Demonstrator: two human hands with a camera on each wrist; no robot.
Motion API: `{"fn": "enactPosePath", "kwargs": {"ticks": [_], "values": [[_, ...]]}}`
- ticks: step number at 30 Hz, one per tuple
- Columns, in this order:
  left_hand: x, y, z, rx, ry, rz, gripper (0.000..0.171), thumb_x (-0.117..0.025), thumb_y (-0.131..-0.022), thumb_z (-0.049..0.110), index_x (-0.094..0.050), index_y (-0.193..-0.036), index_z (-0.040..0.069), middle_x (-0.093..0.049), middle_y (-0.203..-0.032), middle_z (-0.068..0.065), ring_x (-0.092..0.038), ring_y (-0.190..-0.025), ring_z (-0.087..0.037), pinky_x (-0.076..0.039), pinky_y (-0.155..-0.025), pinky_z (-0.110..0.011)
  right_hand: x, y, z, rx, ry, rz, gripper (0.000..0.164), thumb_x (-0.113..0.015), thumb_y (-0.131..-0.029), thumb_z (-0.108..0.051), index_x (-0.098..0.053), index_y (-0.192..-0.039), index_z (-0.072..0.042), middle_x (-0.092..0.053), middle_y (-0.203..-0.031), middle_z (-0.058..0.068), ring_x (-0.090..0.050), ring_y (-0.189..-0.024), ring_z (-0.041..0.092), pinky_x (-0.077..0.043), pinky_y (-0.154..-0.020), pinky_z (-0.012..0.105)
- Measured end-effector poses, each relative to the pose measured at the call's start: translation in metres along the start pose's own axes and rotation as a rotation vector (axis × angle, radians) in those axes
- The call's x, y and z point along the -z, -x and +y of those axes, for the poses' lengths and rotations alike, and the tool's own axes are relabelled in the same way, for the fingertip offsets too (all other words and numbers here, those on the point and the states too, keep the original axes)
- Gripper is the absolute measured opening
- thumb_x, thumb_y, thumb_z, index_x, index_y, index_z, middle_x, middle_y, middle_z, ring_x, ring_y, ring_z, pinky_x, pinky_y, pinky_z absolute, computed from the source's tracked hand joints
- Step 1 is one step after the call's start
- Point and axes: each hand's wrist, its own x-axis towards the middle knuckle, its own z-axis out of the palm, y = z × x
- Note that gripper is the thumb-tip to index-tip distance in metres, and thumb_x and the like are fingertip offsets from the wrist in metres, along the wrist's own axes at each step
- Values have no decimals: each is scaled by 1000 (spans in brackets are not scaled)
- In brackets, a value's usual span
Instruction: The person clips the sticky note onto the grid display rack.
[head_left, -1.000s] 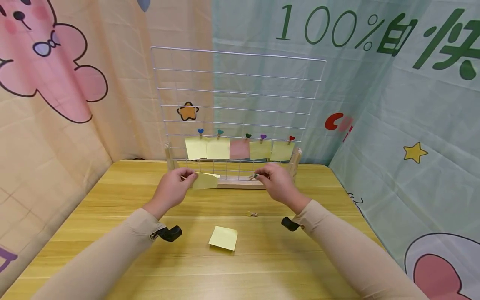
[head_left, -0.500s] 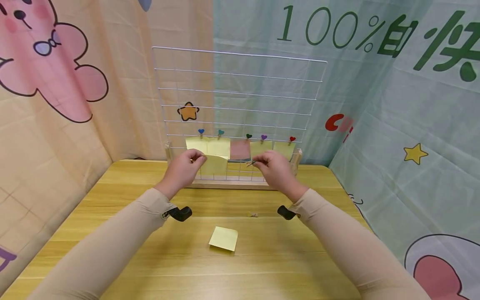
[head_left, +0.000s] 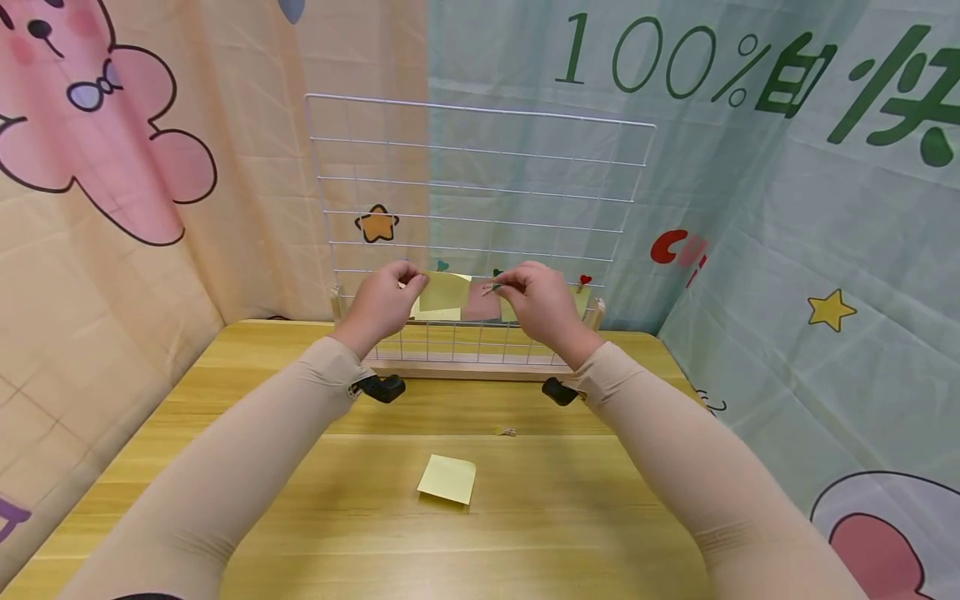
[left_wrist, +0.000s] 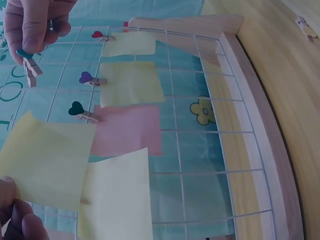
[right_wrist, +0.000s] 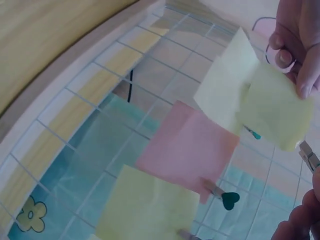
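My left hand [head_left: 382, 302] pinches a yellow sticky note [left_wrist: 47, 160] by its edge, in front of the wire grid [head_left: 480, 110]. It overlaps the yellow notes hanging there. Between thumb and fingers of my right hand [head_left: 542, 304] is a small wooden clothespin [left_wrist: 31, 70] with a green heart, just right of the held note. A pink note [right_wrist: 187, 150] and several yellow notes hang in a row, clipped by heart clothespins, among them a dark green one [left_wrist: 76, 108] and a purple one [left_wrist: 86, 77]. My hands hide part of the row in the head view.
The grid stands in a wooden base [head_left: 465, 369] at the back of the table. Nearer me lie another yellow note [head_left: 447, 480] and a small clothespin [head_left: 506, 431]. Printed curtains [head_left: 787, 250] hang behind and at both sides.
Both hands have risen from the grid's bottom to the row of clipped notes. The held note has gone up and right; the clothespin has moved up and slightly left.
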Motion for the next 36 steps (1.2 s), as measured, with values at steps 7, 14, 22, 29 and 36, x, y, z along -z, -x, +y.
{"fn": "enactPosePath", "kwargs": {"ticks": [7, 14, 22, 29, 36], "values": [[3, -20, 19, -2, 41, 22, 30, -52, -112, 32, -68, -121, 9, -64, -108, -10, -54, -88, -26, -47, -77, -38, 7, -24, -10, 0, 13, 35, 18, -69, -103, -13, -80, -112, -3, -74, -105, 12, -67, -94, 26, -58, -81, 39], [5, -39, 34, -16, 26, 63, 29, -53, -111, 33, -69, -118, 10, -64, -101, -8, -56, -88, -26, -47, -78, -39, 10, -48, -20, -31, 60, 32, 20, -66, -105, -17, -81, -115, -6, -73, -108, 10, -65, -94, 24, -55, -79, 38], [3, -56, 42, -5, 25, 82, 30, -51, -112, 35, -68, -117, 11, -62, -102, -7, -55, -90, -25, -46, -79, -39, 10, -73, -24, -57, 105, 91, 22, -65, -106, -18, -80, -116, -5, -69, -108, 9, -63, -98, 24, -55, -85, 38], [2, -63, 44, 26, 19, 90, 32, -52, -111, 37, -69, -121, 11, -66, -108, -7, -58, -95, -25, -48, -82, -38, 7, -86, -27, -75, 184, 94, 24, -62, -108, -22, -80, -120, -11, -73, -114, 7, -65, -105, 23, -55, -88, 38], [2, -67, 44, 40, -20, 77, 34, -50, -112, 39, -69, -117, 11, -65, -103, -7, -58, -89, -25, -48, -75, -38, 5, -91, -26, -109, 173, 78, 27, -61, -108, -24, -78, -125, -12, -75, -124, 7, -67, -105, 23, -55, -83, 37]]}}
